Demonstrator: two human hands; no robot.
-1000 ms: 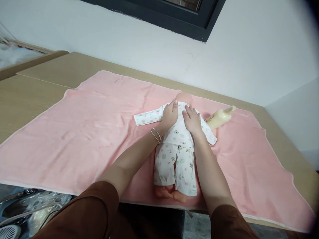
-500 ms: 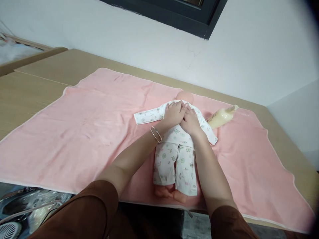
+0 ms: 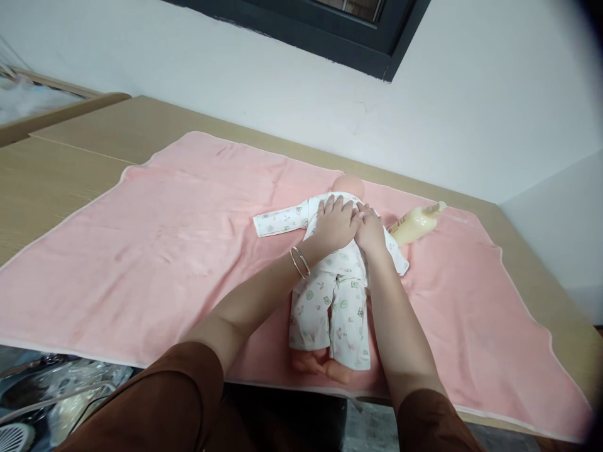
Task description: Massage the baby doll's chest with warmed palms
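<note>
A baby doll point(image 3: 336, 295) in white printed pyjamas lies on its back on a pink towel point(image 3: 155, 251), head toward the wall. My left hand point(image 3: 335, 223), with bangles on the wrist, rests flat on the doll's chest, fingers stretched out. My right hand point(image 3: 370, 229) lies beside it on the chest, fingers touching the left hand and partly covered by it. One empty sleeve point(image 3: 277, 221) of the top sticks out to the left. A cream feeding bottle point(image 3: 417, 223) lies on the towel just right of the doll.
The towel covers a light wooden table point(image 3: 56, 176) set against a white wall. A dark window frame point(image 3: 330, 31) runs above. Clutter in plastic and a white fan grille point(image 3: 19, 436) sit below the table's near left edge.
Both hands slid together from the doll's shoulders toward the middle of its chest. They now touch, the left partly over the right. The doll and bottle stayed put.
</note>
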